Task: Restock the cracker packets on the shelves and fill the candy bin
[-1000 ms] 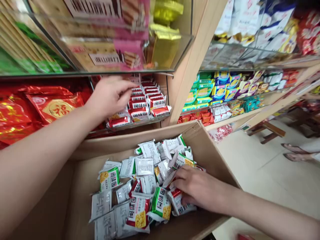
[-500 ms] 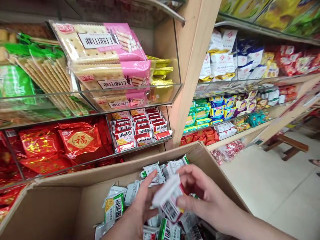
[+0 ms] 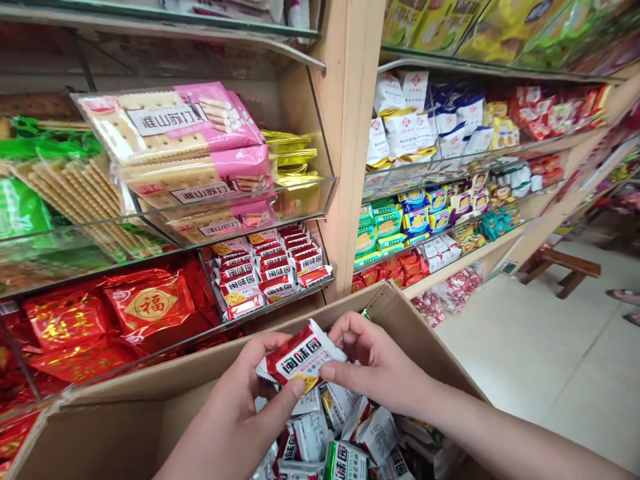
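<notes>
Between my two hands is a small red-and-white snack packet (image 3: 300,357), its printed front turned up toward me. My left hand (image 3: 250,393) pinches its left end, with the thumb on the front. My right hand (image 3: 375,360) is closed on its right end, thumb also across the front. Both hands are above an open cardboard box (image 3: 115,407). Loose packets lie in the box under them, some showing white backs, others red or green, such as a green-and-white packet (image 3: 345,460). My hands hide part of the pile.
Ahead, a shelf bin holds rows of similar red-and-white packets (image 3: 270,270). Left of it are red bags (image 3: 150,303); above lie pink-and-cream cracker packs (image 3: 200,147). Further shelves of snacks run off right. A wooden stool (image 3: 565,267) and part of a person's foot (image 3: 625,295) are on the floor.
The packet has been turned so its red printed front shows. My left hand has closed on its left end. The view has shifted, so the shelves sit lower and further left.
</notes>
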`<state>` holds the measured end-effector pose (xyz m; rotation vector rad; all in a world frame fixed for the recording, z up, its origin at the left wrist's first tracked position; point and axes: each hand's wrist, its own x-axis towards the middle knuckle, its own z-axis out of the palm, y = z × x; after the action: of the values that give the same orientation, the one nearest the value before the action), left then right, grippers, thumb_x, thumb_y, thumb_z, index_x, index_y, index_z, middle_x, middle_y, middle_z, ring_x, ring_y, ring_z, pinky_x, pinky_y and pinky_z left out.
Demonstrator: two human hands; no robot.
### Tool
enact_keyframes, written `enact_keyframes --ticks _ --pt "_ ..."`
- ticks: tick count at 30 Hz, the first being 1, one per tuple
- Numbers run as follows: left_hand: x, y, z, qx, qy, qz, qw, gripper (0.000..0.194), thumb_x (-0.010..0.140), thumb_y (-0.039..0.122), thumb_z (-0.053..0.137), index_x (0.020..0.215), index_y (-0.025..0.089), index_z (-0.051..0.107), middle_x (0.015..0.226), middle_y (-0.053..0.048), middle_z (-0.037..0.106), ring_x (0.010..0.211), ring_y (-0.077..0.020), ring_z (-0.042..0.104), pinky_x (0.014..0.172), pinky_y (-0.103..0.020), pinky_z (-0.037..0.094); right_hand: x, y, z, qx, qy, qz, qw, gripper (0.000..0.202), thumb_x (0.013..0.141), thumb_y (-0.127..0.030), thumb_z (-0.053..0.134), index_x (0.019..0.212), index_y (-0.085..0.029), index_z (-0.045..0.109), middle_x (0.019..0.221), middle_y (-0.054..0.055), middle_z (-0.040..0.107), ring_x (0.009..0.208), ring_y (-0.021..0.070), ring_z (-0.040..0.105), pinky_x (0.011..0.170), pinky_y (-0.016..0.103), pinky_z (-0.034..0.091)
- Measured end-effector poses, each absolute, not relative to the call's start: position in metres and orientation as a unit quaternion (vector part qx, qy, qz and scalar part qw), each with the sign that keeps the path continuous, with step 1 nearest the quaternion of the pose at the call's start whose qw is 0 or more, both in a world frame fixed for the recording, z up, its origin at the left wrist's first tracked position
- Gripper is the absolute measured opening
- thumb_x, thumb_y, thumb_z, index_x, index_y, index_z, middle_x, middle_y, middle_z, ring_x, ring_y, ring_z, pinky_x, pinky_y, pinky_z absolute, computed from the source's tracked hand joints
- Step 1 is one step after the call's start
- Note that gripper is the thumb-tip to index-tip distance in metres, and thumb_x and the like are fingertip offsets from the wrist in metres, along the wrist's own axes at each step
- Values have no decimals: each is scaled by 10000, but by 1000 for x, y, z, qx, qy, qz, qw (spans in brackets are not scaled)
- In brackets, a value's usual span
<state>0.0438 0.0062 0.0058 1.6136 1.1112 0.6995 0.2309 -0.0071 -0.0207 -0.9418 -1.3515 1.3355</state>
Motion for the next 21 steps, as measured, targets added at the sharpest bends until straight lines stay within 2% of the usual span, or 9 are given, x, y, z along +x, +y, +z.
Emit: enact_keyframes --ticks 3,5,7,9,12,14,16,18,21 --pt "39 15 10 757 458 254 390 342 770 364 591 1075 299 450 968 12 633 824 -158 602 681 -238 507 239 -9 -20 -421 -645 401 497 254 778 -279 607 956 -179 457 832 17 563 722 113 530 620 249 449" --pt "40 22 14 785 460 254 328 333 774 369 578 1075 292 457 919 12 630 776 -157 603 647 -242 506 245 -8 -17 -429 -726 197 501 394 797 -229 584 1147 -196 405 1081 88 538 966 169 523 776 318 461" --pt "46 29 20 787 457 266 317 331 774 368 568 1074 280 458 784 32 616 615 -126 568 534 -222 485 248 -5 -11 -397 -798 -27 451 464 817 -182 556 1236 -247 367 1288 106 424 1191 220 388 930 399 379" --pt "54 35 25 783 435 281 344 312 769 351 568 1053 268 468 711 52 595 525 -99 517 471 -201 459 248 0 -4 -362 -837 -165 375 373 853 -164 501 1208 -250 425 1337 95 398 1270 246 290 975 430 321" --pt "62 44 33 787 394 301 366 249 764 353 570 975 233 515 748 33 607 632 -116 568 553 -214 496 248 13 8 -373 -843 -213 325 270 890 -186 425 1153 -171 485 1267 115 480 1237 249 324 948 407 343" --pt "59 53 37 793 398 327 325 304 784 382 540 1040 220 518 838 2 627 761 -147 605 667 -255 522 249 26 16 -404 -831 -214 316 248 894 -211 408 1102 -126 512 1215 134 517 1173 254 381 908 397 372" --pt "52 67 40 817 419 334 215 385 814 396 489 1154 216 492 1009 -37 633 926 -183 600 826 -317 498 248 41 24 -444 -817 -227 289 249 889 -203 396 1072 -92 522 1191 161 524 1115 267 418 863 397 389" --pt "44 87 40 858 415 294 71 417 845 373 421 1211 186 488 1206 -76 574 1113 -218 522 987 -371 394 243 58 31 -478 -809 -245 241 254 881 -152 369 1069 -71 520 1155 184 535 1060 278 447 822 390 396" --pt "40 121 38 895 388 186 -121 458 871 289 296 1239 87 479 1327 -145 480 1246 -271 398 1054 -432 292 227 81 39 -513 -793 -274 181 282 870 -82 309 1053 -46 522 1060 204 567 966 278 484 774 374 396"
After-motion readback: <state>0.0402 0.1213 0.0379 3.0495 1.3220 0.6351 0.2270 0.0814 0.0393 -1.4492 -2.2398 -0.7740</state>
